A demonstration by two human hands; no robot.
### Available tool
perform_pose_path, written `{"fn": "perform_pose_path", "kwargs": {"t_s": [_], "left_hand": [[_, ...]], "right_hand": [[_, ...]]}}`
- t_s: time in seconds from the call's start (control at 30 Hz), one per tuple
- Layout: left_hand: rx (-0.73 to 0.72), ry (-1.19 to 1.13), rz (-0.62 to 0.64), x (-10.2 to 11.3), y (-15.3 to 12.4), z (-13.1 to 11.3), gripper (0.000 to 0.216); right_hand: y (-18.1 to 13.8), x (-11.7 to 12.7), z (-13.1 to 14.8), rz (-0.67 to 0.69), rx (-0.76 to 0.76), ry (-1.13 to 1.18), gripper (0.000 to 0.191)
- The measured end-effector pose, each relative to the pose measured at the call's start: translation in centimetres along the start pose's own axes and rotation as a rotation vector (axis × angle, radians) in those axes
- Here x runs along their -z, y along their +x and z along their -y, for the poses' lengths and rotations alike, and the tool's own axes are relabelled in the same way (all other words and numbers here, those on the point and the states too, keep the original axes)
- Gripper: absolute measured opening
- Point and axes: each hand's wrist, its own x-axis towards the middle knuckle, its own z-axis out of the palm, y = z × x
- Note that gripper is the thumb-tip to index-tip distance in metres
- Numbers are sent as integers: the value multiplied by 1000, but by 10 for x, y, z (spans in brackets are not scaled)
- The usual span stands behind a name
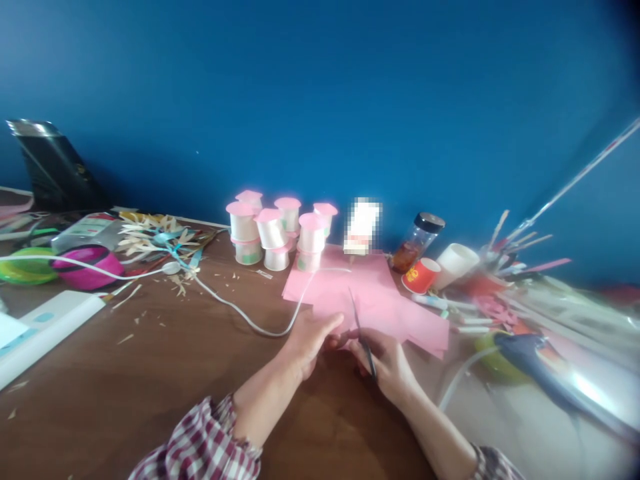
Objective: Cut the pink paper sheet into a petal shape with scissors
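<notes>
While the right hand (386, 360) grips dark scissors (368, 355), I see from afar the left hand (311, 340) pinching pink paper (327, 311), stacked pink-topped cups (313, 235) standing beyond.

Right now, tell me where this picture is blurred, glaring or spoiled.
In the head view, the thin sticks at right smear with blur, while the stacked cups look sharper; glare whitens the shiny object at lower right; a bright patch beyond the pink paper is pixelated.
</notes>
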Motion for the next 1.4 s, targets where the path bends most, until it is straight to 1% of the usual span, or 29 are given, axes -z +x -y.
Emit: {"fn": "perform_pose_path", "kwargs": {"t_s": [0.17,0.47,0.7,0.87,1.07,1.2,1.4], "left_hand": [[1,3,-10,-1,-1,-2,25],[-12,-3,-17,0,-1,-3,26],[8,-9,-32,-5,-4,-9,39],[-8,9,-39,-7,-3,-10,34],[-24,43,-29,-8,-6,-12,27],[-21,82,-47,-9,-10,-16,24],[-13,63,-54,-9,-8,-15,27]], "right_hand": [[-1,0,4,-2,-2,-7,32],[0,0,-6,-20,1,-32,31],[0,0,-1,-9,4,-36,33],[-1,0,-6,-15,4,-27,35],[-1,0,-5,-7,25,-20,34],[-1,0,-6,6,33,-2,33],[-2,0,-6,4,22,-10,32]]}}
